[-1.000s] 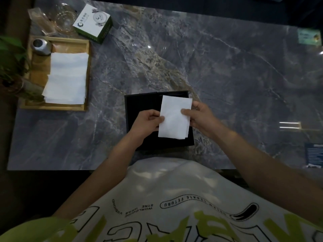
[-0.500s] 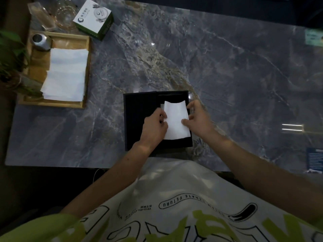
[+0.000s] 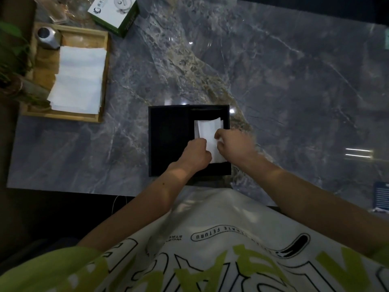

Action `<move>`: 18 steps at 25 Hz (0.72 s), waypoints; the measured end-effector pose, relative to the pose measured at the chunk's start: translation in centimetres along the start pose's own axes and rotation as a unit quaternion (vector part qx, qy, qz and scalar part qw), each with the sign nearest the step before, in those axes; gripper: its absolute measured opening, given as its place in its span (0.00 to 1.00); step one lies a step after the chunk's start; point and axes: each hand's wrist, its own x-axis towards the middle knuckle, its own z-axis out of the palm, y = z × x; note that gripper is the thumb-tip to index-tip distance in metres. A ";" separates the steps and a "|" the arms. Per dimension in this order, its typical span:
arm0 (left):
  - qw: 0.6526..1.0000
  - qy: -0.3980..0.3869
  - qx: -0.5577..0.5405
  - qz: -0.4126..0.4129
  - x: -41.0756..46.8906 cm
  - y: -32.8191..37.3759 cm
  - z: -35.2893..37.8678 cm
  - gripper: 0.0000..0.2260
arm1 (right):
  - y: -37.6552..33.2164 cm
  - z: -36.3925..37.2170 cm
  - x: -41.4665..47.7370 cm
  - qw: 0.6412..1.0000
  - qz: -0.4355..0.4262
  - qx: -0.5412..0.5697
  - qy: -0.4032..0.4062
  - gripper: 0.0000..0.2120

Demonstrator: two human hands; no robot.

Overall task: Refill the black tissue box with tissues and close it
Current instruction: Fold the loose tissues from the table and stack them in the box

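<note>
The black tissue box point(image 3: 168, 140) lies open on the marble table near its front edge, lid part to the left, open compartment to the right. A folded white tissue point(image 3: 207, 128) sits down in the right compartment. My left hand point(image 3: 195, 153) pinches the tissue's left edge. My right hand point(image 3: 233, 145) grips its right edge, fingers curled over it. The tissue's near end is hidden between my hands.
A wooden tray point(image 3: 105, 66) at the far left holds a stack of white tissues point(image 3: 81, 79) and a small metal canister point(image 3: 47, 37). A white and green carton point(image 3: 114, 11) lies behind it. Plant leaves point(image 3: 12, 51) hang over the left edge.
Both hands have lowered the tissue from above the box down into its right compartment, and they have closed in over it.
</note>
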 end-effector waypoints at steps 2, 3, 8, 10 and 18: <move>1.000 -0.003 0.011 0.001 0.3 0.3 0.0 0.07 | 0.0 0.0 0.2 0.999 -0.013 -0.043 -0.006 0.13; 1.000 -0.006 0.018 0.001 0.4 0.4 0.0 0.09 | 0.1 -0.1 0.3 0.998 -0.016 -0.064 -0.009 0.12; 0.999 -0.035 0.035 -0.020 1.2 0.1 0.2 0.03 | 0.0 -0.8 0.1 0.994 -0.034 -0.096 -0.041 0.17; 0.998 -0.046 0.047 -0.020 1.3 0.0 0.4 0.07 | 0.0 -1.1 0.1 0.994 -0.037 -0.087 -0.048 0.20; 0.994 -0.019 0.099 0.031 0.6 -0.2 1.2 0.22 | 0.4 -0.5 -1.0 0.973 -0.139 -0.172 0.072 0.16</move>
